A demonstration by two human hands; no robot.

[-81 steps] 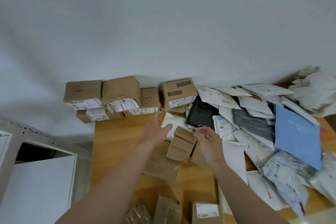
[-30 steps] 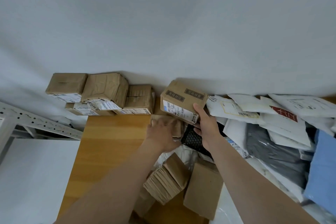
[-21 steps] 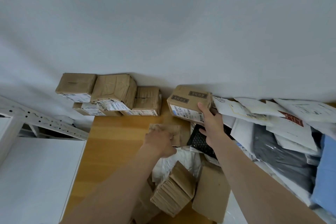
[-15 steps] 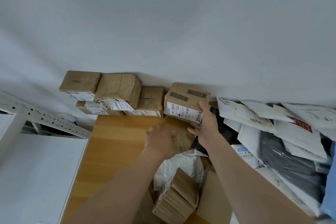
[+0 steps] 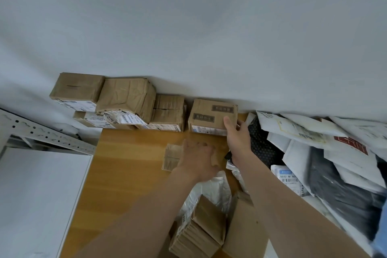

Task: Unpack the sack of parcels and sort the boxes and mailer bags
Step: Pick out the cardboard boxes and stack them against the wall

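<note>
Cardboard boxes [image 5: 125, 100] stand in a row along the foot of a pale wall, upper left of centre in the head view, as a person sorts parcels on a wooden surface [image 5: 129, 163]. The right hand [image 5: 237, 134] grasps the right end of the end box [image 5: 209, 117], thumb on its near face and fingers round its far corner. This box sits at the right end of the row, just beside its neighbour. Its long axis runs left to right along the wall and its shipping label faces the bottom of the frame.

Just below it, the left hand [image 5: 196, 159] lies palm down on a flat brown parcel [image 5: 170, 156], fingers stretched toward the wall. It presses rather than clasps, as far as the blur allows. Only the parcel's left part shows, and that part runs up and down the frame; its full shape is hidden.

Mailer bags [image 5: 303, 132] are heaped at the right, a black dotted bag [image 5: 261, 144] lying closest to the right wrist. A bundle of brown parcels [image 5: 201, 230] and a crinkled white bag [image 5: 211, 186] wait at bottom centre.

The end box looks placed, so the flat brown parcel seems next. It lies directly under the left hand, the nearer one, and the row lies straight up the frame from it.
</note>
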